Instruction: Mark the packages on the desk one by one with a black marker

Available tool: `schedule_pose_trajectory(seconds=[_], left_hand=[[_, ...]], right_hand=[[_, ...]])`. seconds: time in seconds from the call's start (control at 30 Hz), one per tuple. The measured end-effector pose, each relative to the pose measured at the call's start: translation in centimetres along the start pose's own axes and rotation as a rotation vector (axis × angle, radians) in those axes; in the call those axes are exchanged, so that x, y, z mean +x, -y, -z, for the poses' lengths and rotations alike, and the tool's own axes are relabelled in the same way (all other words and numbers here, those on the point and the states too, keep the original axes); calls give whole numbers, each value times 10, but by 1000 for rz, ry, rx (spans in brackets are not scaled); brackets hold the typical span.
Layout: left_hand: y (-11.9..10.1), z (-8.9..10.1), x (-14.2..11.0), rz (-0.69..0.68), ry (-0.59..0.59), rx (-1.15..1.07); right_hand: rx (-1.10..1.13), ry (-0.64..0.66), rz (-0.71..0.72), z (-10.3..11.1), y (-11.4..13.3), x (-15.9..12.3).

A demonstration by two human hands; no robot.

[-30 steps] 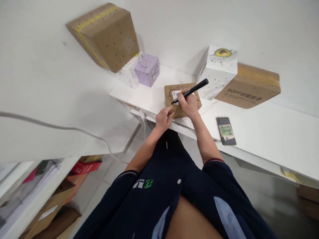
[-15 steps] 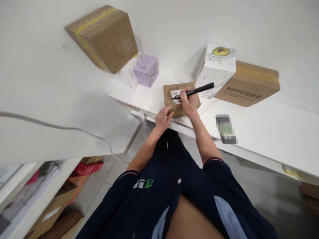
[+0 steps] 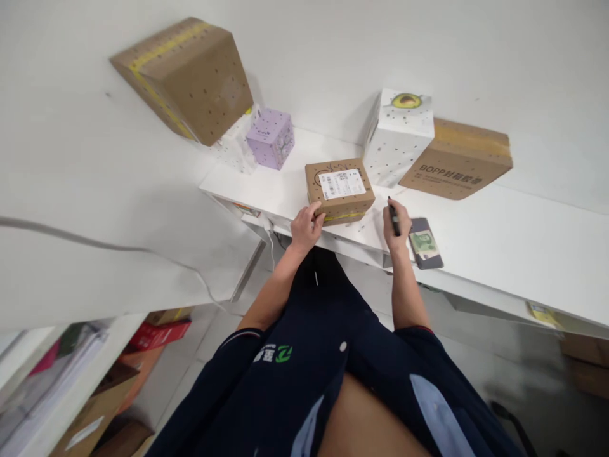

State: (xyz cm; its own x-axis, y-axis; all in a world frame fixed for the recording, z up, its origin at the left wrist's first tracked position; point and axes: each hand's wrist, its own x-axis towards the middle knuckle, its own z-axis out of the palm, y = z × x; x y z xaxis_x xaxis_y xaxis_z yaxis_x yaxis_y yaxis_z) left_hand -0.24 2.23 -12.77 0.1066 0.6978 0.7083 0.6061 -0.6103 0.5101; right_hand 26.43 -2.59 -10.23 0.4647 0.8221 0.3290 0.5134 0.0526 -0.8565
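Note:
A small brown cardboard box (image 3: 340,204) lies near the table's front edge, with black pen marks and a white shipping label (image 3: 343,183) on its top. My left hand (image 3: 306,228) is closed at the box's front left corner, fingers pressed against it. To the right of the box, my right hand (image 3: 397,227) is wrapped round a black marker (image 3: 394,219), clear of the box. Beside that hand lies a dark phone (image 3: 425,244) with a green banknote-like picture on it.
On the white table (image 3: 518,244) stand a purple box (image 3: 271,139), a white avocado box (image 3: 398,143) and a brown carton (image 3: 459,162). A large taped carton (image 3: 204,89) sits at the back left. A grey cable (image 3: 99,242) runs at the left, above shelves with boxes.
My right hand has moved right with the marker, away from the box top, uncovering the label. My left hand stays at the box's corner. The view has shifted slightly.

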Motion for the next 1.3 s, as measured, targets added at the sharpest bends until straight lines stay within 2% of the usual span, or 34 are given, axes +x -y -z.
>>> schedule_pose_trajectory(seconds=[0.1, 0.17, 0.27, 0.37, 0.47, 0.57, 0.67, 0.77, 0.83, 0.9, 1.0, 1.17, 1.3], left_hand=[[0, 1, 1, -9, -14, -7], [-1, 1, 1, -22, -23, -17], [-1, 3, 1, -13, -4, -8], [-1, 3, 1, 16, 24, 12], [0, 2, 1, 34, 26, 15], [1, 2, 1, 41, 32, -4], [3, 1, 0, 51, 49, -31], [4, 1, -1, 68, 71, -63], [5, 0, -1, 76, 77, -77], [5, 0, -1, 75, 73, -73], [5, -1, -1, 76, 62, -55], [5, -1, -2, 97, 83, -73], [3, -2, -2, 83, 67, -80]], right_hand=[[-485, 256, 92, 0, -9, -3], [-692, 401, 120, -7, -6, -1], [-882, 490, 128, -19, 3, 4], [-960, 531, 131, -29, 8, 9], [-909, 513, 124, -30, 9, 8], [-823, 439, 117, -14, 7, 1], [-824, 305, 55, 21, 0, -15], [-889, 157, -159, 67, -10, -36], [-928, 124, -329, 93, -17, -49], [-936, 160, -432, 109, -22, -57], [-918, 231, -470, 115, -24, -60], [-936, 187, -529, 104, -11, -49], [-959, 157, -511, 99, -3, -48]])
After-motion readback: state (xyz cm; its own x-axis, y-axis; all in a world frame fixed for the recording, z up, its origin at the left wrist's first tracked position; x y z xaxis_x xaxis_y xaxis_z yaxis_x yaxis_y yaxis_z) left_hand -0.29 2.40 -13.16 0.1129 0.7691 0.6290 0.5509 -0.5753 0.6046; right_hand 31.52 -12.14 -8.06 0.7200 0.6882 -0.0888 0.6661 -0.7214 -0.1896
